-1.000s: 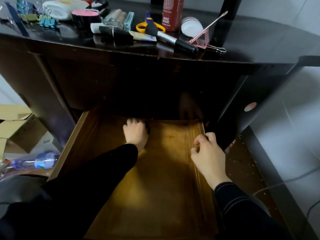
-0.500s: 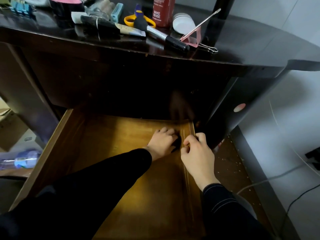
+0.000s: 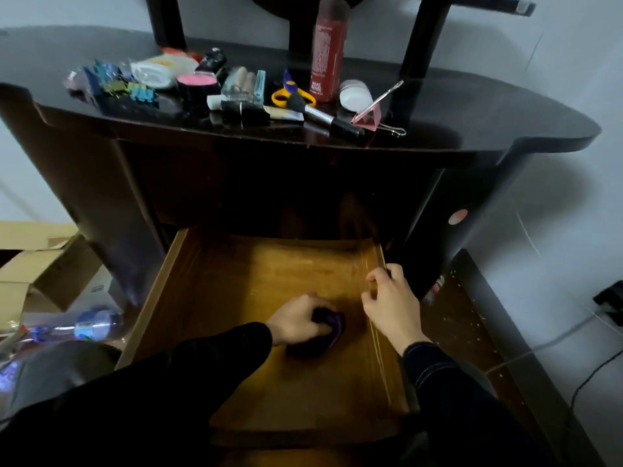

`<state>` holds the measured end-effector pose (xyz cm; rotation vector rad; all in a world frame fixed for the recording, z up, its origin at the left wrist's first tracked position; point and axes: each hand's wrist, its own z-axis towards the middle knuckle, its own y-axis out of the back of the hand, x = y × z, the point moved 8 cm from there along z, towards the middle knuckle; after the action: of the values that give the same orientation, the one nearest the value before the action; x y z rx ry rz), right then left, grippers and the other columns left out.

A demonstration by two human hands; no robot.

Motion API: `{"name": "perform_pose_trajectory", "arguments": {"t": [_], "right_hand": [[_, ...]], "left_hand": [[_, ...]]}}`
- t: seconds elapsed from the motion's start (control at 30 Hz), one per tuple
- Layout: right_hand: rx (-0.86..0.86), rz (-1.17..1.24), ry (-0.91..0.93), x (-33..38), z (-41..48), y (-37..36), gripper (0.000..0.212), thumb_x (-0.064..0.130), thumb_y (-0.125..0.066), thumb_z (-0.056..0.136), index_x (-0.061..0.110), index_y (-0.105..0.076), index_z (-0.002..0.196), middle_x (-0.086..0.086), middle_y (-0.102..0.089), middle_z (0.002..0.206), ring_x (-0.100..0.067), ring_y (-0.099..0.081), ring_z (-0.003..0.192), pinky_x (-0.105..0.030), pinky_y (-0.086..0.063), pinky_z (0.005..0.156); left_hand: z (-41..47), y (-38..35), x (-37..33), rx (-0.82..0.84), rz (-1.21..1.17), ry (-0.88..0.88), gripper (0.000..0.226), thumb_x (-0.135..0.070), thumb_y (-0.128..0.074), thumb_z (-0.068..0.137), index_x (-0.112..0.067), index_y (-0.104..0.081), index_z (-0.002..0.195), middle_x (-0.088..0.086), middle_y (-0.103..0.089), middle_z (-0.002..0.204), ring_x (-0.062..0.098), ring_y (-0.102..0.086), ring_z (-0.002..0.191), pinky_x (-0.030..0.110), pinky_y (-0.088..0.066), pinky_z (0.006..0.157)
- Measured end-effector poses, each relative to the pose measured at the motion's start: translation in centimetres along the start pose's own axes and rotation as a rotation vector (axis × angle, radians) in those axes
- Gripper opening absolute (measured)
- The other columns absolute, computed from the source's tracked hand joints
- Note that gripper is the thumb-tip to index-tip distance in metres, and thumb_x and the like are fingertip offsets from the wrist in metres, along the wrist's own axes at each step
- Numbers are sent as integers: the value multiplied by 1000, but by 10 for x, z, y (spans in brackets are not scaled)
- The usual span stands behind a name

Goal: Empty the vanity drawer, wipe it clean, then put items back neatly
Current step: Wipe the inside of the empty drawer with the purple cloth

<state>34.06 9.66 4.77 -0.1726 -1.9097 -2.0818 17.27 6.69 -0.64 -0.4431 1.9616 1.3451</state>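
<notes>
One hand (image 3: 387, 306) on drawer (image 3: 161, 291) edge

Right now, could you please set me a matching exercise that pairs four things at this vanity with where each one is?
Things:
1 purple cloth
2 yellow-handled scissors
3 red bottle
4 cardboard box

Places:
A standing upright on the vanity top
B on the floor, left of the drawer
C lying flat on the vanity top
D gripped by the left hand in the drawer

Pairs: 1-D, 2-C, 3-A, 4-B.
</notes>
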Motion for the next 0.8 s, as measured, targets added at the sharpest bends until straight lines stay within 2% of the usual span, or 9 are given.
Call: {"name": "perform_pose_trajectory", "arguments": {"t": [0.1,0.2,0.3,0.37,0.43,0.53,0.67,0.73,0.8], "right_hand": [[-10,-36,14,3,-14,9,41,34,-61,97,22,-51,135,-4,-30,152,-26,-40,136,-34,-50,98],[-46,194,94,24,-25,21,48,34,-64,96,28,-45,140,4,-36,149,-17,-42,134,-27,-44,98],[268,659,63,65,-37,4,63,52,-63,94,40,-32,148,14,-40,143,-7,-47,126,-34,-46,105],[402,964,-22,92,-45,-6,68,69,-61,86,51,-33,145,24,-44,132,-1,-52,121,-33,-48,104],[453,1249,-57,116,-48,-14,55,68,-65,84,57,-45,134,29,-60,122,0,-63,113,-28,-55,94],[512,1520,-95,146,-45,-33,52,51,-71,89,36,-56,136,3,-70,126,-19,-68,116,-46,-57,98],[555,1577,-225,163,-43,-70,44,33,-77,86,20,-65,126,-9,-75,115,-27,-73,105,-44,-61,86],[595,1535,-274,163,-44,-90,35,29,-76,90,20,-66,122,-5,-77,108,-24,-74,99,-44,-61,85],[612,1406,-280,160,-42,-105,33,29,-76,90,24,-64,120,0,-77,106,-20,-74,97,-45,-61,88]], "left_hand": [[-18,40,12,-91,-528,144,30,-21,-71,92,-23,-65,121,1,-69,112,14,-70,94,23,-57,76],[-38,69,15,-194,-902,134,34,-11,-70,91,-16,-64,124,11,-72,109,25,-74,91,29,-58,71],[-56,86,7,-255,-1052,68,44,-9,-72,84,-14,-63,127,14,-73,110,34,-73,94,35,-59,74],[-65,91,1,-301,-1043,28,50,-7,-72,79,-16,-63,128,15,-70,117,34,-71,100,39,-60,83],[-74,95,1,-374,-1007,10,54,-2,-74,77,-17,-63,128,14,-67,121,31,-71,103,39,-60,86],[-90,104,5,-452,-905,14,62,4,-75,73,-19,-62,128,14,-65,119,27,-72,100,33,-59,81],[-115,125,29,-492,-703,75,57,-9,-75,69,-25,-65,122,6,-66,117,19,-68,105,29,-57,85],[-132,147,50,-627,-528,107,37,-7,-75,78,-28,-72,108,2,-70,105,11,-68,95,18,-53,76],[-152,172,75,-818,-330,174,31,-3,-69,83,-31,-73,96,-3,-71,96,6,-66,88,14,-49,72]]}}
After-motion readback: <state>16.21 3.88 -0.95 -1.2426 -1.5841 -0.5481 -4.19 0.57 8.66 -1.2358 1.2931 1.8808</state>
